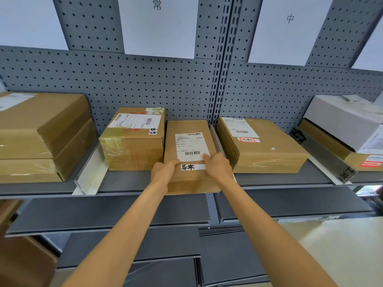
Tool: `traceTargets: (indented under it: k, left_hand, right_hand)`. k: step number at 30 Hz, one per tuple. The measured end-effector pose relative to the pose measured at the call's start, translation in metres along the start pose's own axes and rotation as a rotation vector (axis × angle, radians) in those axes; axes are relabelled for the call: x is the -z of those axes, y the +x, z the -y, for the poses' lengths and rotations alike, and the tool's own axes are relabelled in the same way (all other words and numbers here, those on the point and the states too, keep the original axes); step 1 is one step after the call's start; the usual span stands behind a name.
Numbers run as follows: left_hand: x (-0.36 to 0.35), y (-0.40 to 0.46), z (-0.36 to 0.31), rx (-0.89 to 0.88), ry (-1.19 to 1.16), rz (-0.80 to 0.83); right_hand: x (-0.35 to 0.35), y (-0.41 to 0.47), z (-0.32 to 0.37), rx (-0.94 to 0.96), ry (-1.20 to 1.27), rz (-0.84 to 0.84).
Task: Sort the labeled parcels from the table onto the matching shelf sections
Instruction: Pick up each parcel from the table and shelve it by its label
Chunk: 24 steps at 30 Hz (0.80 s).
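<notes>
On the far left of the shelf (51,188) sits a big brown box (41,133) with clear tape along its side. Next comes a white divider (91,175), angled toward me, and just past it a taped carton (132,141) with a printed shipping label and a small handwritten tag on top.

Touching that carton's right side is the flat parcel (189,141) I am handling. It lies on the shelf with its near end sticking out over the front edge, its white label and handwritten strip facing up. My left hand (163,170) grips its near left edge, thumb on top. My right hand (217,166) grips the near right edge, thumb resting on the label's corner.

Beyond another divider (216,137) lies a wide flat box (263,146) with a red-edged tag. Further right, past a grey divider (323,154), a white box (348,121) is stacked on a brown one (331,141).

Above, on the pegboard (145,79), hang paper signs (159,25).
</notes>
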<state>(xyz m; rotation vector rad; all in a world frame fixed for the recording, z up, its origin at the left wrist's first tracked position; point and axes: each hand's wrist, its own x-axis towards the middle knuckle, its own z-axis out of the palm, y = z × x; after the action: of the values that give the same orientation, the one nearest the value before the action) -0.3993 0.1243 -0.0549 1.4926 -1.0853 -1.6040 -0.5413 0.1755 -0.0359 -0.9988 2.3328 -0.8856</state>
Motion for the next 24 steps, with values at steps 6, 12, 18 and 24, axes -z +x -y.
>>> traceTargets:
  k: [6,12,18,24]
  left_hand:
    - [0.003,0.0,0.0,0.015,0.003,0.004]
    - [0.002,-0.003,-0.001,0.012,0.003,0.001]
    - [0.006,-0.011,-0.011,0.03,0.012,0.032]
    - [0.016,-0.019,-0.031,-0.029,0.093,-0.021]
  right_hand:
    - [-0.002,0.0,0.0,0.051,-0.091,-0.014]
    - [0.001,-0.001,0.0,0.062,-0.077,-0.017]
    - [0.012,-0.007,0.005,0.1,0.029,-0.03]
    - [0.041,-0.01,0.021,0.238,0.03,-0.036]
